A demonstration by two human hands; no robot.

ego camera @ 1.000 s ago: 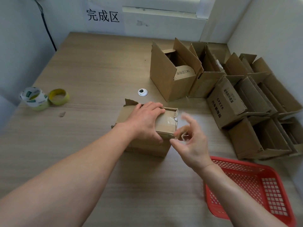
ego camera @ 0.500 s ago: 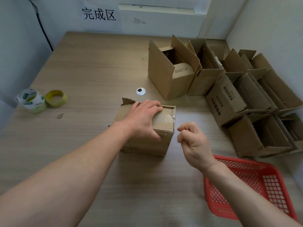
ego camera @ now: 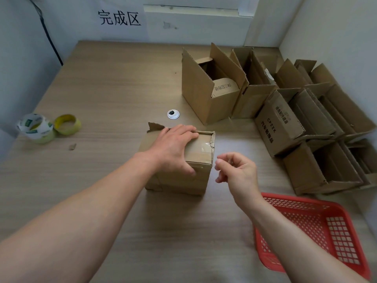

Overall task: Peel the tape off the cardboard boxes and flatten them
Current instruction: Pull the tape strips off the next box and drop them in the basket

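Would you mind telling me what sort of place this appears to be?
Probably a packing or box-recycling work corner. A wooden table holds a row of open cardboard boxes along the right wall and tape rolls at the left, and a paper sign labels the back wall.

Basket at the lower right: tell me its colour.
Red. The basket is red plastic lattice all over, shown best in the head view.
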